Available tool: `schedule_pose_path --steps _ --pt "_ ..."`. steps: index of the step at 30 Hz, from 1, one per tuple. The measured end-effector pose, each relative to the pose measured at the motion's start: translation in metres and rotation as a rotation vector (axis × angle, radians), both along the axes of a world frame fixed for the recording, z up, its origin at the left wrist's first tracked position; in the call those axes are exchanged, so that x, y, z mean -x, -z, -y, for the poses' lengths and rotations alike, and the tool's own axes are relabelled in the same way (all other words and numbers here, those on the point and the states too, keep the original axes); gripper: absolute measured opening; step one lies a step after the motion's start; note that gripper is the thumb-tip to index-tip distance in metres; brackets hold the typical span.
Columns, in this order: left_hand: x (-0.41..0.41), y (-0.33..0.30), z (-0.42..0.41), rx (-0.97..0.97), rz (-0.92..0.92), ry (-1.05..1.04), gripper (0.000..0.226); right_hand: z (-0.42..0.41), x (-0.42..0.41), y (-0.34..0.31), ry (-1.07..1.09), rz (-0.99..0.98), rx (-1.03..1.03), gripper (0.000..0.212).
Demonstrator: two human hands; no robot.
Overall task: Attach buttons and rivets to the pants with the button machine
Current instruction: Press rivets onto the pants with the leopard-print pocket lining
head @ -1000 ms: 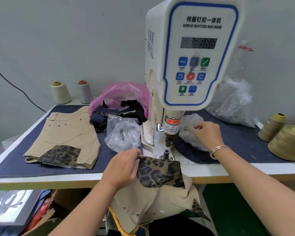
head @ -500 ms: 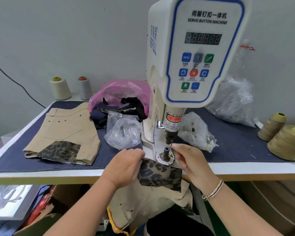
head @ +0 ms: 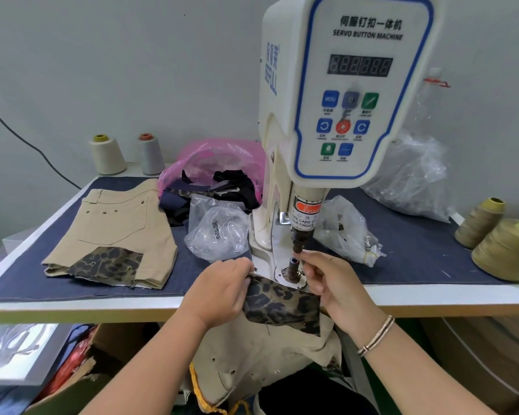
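The white servo button machine (head: 342, 94) stands at the table's middle, its dark punch (head: 300, 241) above the lower die post (head: 293, 266). Khaki pants with a leopard-print patch (head: 282, 304) hang over the front edge below the die. My left hand (head: 222, 290) grips the patch's upper left edge. My right hand (head: 330, 280) has its fingertips pinched together right at the punch tip, just right of the die; whatever small piece they hold is hidden. A clear bag of small parts (head: 348, 229) lies right of the machine.
A folded second pair of khaki pants (head: 117, 232) lies on the blue table cover at left. Another clear bag (head: 216, 232), a pink bag of dark scraps (head: 219, 166), a large clear bag (head: 414, 181), and thread cones at back left (head: 107, 155) and right (head: 504, 250) surround the machine.
My right hand left the clear bag at the right, came to the die and now reaches up to the punch tip. My left hand kept hold of the leopard patch.
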State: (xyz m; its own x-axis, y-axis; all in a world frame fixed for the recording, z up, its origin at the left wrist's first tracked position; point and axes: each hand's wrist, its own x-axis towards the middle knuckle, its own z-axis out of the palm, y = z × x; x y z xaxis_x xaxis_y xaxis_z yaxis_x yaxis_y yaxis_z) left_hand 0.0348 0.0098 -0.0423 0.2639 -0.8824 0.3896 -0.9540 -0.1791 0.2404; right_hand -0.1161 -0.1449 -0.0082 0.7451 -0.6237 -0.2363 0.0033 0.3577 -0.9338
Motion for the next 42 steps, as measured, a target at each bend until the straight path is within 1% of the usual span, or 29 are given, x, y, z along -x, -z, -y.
schedule_pose_path --steps 2,5,8,11,14,16,17,19,21,22,24,25,26,30,31,32,34,36,42 --pt "0.0 0.001 0.0 0.006 0.008 0.004 0.013 -0.001 0.001 -0.002 -0.014 0.015 -0.02 0.013" --pt "0.0 0.0 0.0 0.009 0.017 0.009 0.021 -0.003 0.0 -0.006 -0.025 0.038 -0.064 0.016" --pt "0.0 0.0 0.0 0.017 0.016 0.007 0.009 -0.005 -0.001 -0.009 -0.011 0.029 -0.048 0.011" --pt "-0.001 0.0 0.0 0.004 0.002 0.005 0.008 -0.009 -0.001 -0.011 0.032 0.028 -0.023 0.011" --pt "-0.001 0.001 0.001 -0.003 0.008 0.0 0.01 -0.014 0.004 -0.012 0.021 0.058 -0.048 0.017" --pt "-0.002 0.0 0.001 0.002 0.009 -0.004 0.01 -0.019 0.01 -0.014 -0.038 0.022 -0.019 0.025" --pt "-0.001 0.001 0.001 0.0 0.007 -0.005 0.01 -0.023 0.013 -0.015 -0.085 -0.041 0.063 0.029" --pt "-0.002 0.002 0.002 -0.009 0.001 -0.013 0.017 -0.034 0.013 -0.021 -0.192 -0.184 0.343 0.032" --pt "-0.002 0.001 0.001 -0.026 -0.005 -0.018 0.026 -0.046 -0.001 -0.029 -0.245 -0.218 0.603 0.028" --pt "-0.002 0.001 0.002 -0.018 -0.005 -0.016 0.023 -0.051 -0.013 -0.032 -0.241 -0.203 0.701 0.024" --pt "-0.001 -0.002 0.002 0.016 -0.019 -0.004 0.006 -0.057 -0.043 -0.038 -0.214 -0.198 0.877 0.021" --pt "0.0 -0.004 0.003 0.038 -0.039 -0.004 0.019 -0.057 -0.062 -0.039 -0.214 -0.231 0.961 0.023" --pt "-0.001 -0.003 0.003 0.047 -0.053 0.002 0.024 -0.055 -0.081 -0.04 -0.223 -0.282 1.038 0.025" --pt "-0.001 -0.002 0.002 0.015 -0.041 -0.003 0.003 -0.042 -0.143 -0.028 -0.301 -0.565 1.32 0.028" --pt "-0.001 -0.003 0.002 0.003 -0.052 -0.01 0.0 -0.041 -0.153 -0.023 -0.314 -0.616 1.395 0.027" --pt "-0.002 -0.003 0.003 0.016 -0.054 -0.004 0.003 -0.041 -0.161 -0.018 -0.327 -0.658 1.467 0.026" --pt "-0.003 -0.004 0.003 0.046 -0.05 0.017 0.011 -0.043 -0.172 -0.01 -0.34 -0.724 1.581 0.025" --pt "-0.003 -0.005 0.003 0.04 -0.034 0.033 0.017 -0.044 -0.179 -0.005 -0.329 -0.759 1.653 0.024" --pt "-0.006 -0.001 0.004 0.028 0.007 0.048 0.023 -0.044 -0.185 -0.002 -0.357 -0.78 1.827 0.027"
